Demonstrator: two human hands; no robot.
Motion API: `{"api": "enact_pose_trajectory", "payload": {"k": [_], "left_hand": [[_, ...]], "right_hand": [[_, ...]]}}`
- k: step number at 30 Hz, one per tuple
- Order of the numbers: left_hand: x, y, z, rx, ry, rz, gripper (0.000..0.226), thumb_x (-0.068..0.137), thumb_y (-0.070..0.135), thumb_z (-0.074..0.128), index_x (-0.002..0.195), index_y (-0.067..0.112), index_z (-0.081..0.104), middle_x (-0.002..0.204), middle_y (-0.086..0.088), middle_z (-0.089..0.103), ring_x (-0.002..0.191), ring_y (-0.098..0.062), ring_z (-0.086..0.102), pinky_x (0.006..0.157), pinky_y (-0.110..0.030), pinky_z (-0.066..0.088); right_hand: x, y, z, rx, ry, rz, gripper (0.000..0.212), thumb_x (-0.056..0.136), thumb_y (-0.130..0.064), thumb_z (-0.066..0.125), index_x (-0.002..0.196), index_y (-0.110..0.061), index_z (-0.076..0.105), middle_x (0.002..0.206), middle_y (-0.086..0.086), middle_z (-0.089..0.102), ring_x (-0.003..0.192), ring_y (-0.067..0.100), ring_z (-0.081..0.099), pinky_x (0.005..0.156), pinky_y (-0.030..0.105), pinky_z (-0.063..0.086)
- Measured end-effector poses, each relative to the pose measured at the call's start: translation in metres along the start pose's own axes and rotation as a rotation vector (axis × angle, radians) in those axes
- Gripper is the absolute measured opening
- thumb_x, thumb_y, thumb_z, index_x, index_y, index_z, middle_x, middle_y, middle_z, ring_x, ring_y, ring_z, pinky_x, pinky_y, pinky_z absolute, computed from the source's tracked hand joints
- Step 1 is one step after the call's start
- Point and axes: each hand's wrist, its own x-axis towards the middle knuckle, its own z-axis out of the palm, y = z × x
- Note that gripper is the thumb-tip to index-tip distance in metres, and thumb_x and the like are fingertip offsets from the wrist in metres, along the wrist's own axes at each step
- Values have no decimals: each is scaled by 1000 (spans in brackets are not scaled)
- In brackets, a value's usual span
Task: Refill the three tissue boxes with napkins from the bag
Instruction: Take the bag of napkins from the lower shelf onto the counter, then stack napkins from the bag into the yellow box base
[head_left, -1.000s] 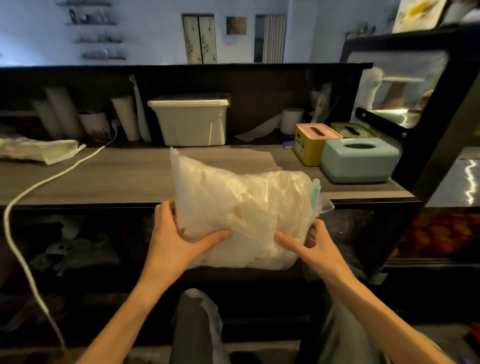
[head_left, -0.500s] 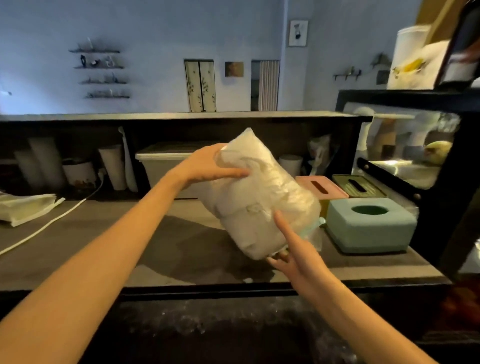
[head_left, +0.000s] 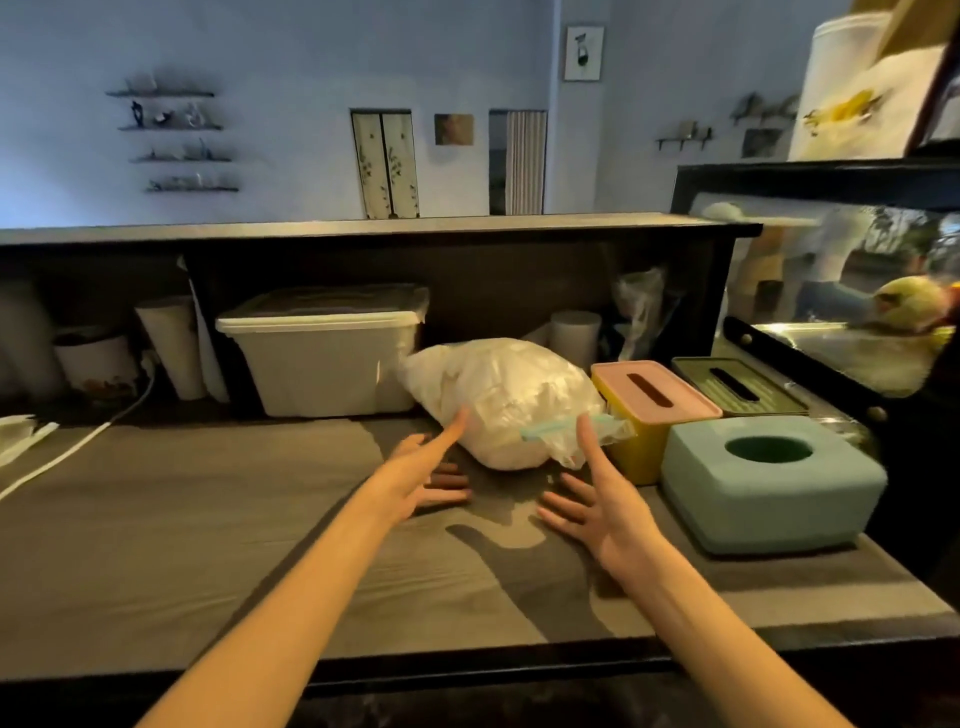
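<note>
Reaching toward the middle of the frame, both hands have their fingers spread straight and grasp nothing. The left hand (head_left: 415, 475) points its index finger up at the lower left side of the bag (head_left: 498, 400); whether the tip touches the plastic or stops just short cannot be told. The right hand (head_left: 597, 506) is splayed palm down just below the bag, its longest finger rising in front of the bag's crumpled mouth, which has a pale blue strip (head_left: 550, 428) across it.

The bag lies on its side on the table (head_left: 208, 519), at centre frame. It is clear, wrinkled plastic, bulging with white napkins, with its loose mouth turned to the right and down.

Just right of the bag stand the three tissue boxes. The yellow box (head_left: 644, 415) with a pink slotted lid touches or nearly touches the bag's mouth. Behind it, further right, is the green box (head_left: 737, 387) with a ribbed, slotted lid. In front, at right of centre, sits the teal box (head_left: 769, 483) with a round hole in its top.

Behind the bag, to the left, a white lidded bin (head_left: 322, 353) stands against the dark back wall of the table.
</note>
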Motion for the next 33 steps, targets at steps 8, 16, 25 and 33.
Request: {"api": "enact_pose_trajectory", "payload": {"k": [8,16,25,33], "left_hand": [[27,12,52,-196,50,46,121,51,59,95,150,31,31,137,-7,54,114,-33,60,75,-58,61],[47,7,37,-64,16,264,93,65,47,89,146,28,45,127,3,66,111,-17,66,89,-36,59],[113,51,24,-84,180,257,87,77,59,79,144,18,42,134,-9,60,111,-26,65,93,-46,59],[125,-1,19,-34,365,235,64,84,58,73,113,7,48,105,-11,64,78,-18,70,63,-33,62]], "right_hand": [[43,-25,19,130,11,38,73,78,-47,85,137,-27,47,136,10,58,123,33,55,107,58,47],[59,11,23,161,-40,-136,69,78,-39,86,139,-26,56,122,2,73,112,21,69,95,45,58],[115,-10,64,-5,-115,-140,83,75,-46,87,146,-27,47,135,0,64,116,18,64,86,41,60],[139,-18,37,-310,25,-250,59,82,-62,72,111,-10,67,104,4,72,92,13,71,68,26,62]]}}
